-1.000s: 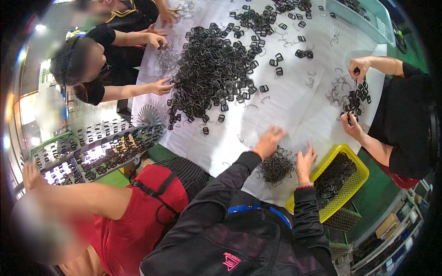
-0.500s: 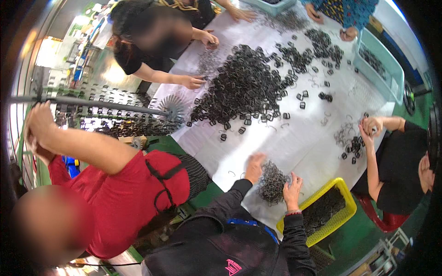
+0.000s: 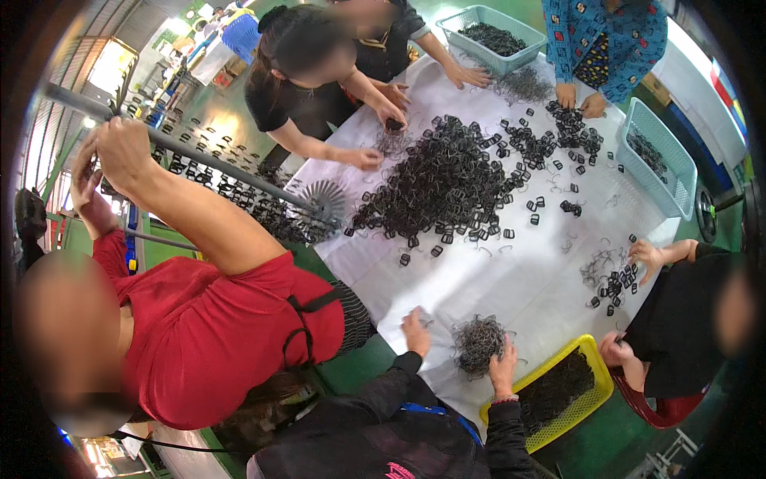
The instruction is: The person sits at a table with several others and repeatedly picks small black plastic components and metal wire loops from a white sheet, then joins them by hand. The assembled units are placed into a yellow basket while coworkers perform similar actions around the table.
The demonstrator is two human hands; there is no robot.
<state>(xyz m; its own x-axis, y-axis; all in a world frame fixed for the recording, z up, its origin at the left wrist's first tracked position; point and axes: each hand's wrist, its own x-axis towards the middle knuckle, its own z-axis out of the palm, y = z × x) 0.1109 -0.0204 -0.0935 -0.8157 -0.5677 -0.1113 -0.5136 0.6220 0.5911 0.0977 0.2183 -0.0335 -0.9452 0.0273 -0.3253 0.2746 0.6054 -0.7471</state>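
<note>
My left hand [image 3: 416, 332] is on the white table covering [image 3: 375, 295], fingers stretched out. A thin wire hook [image 3: 428, 322] lies at its fingertips; whether the fingers press on it is hard to see. My right hand [image 3: 503, 366] rests against the right side of a tangled heap of thin, dark wire hooks [image 3: 476, 347]. Its fingers are extended along the heap, not wrapped round anything visible. Just right of that forearm stands a yellow plastic basket [image 3: 594, 363] full of dark pieces.
A large mound of black buckle-like clips [image 3: 439, 184] covers the table's middle. Pale blue baskets [image 3: 678, 180] stand at the far right and back. Co-workers sit around the table. At left, a person in red [image 3: 207, 335] grips a long grey pole [image 3: 231, 172].
My left hand has moved left, away from the heap, toward a stray hook. My right hand stays beside the heap. The right-hand co-worker's joined hands have parted. The whole view has shifted slightly.
</note>
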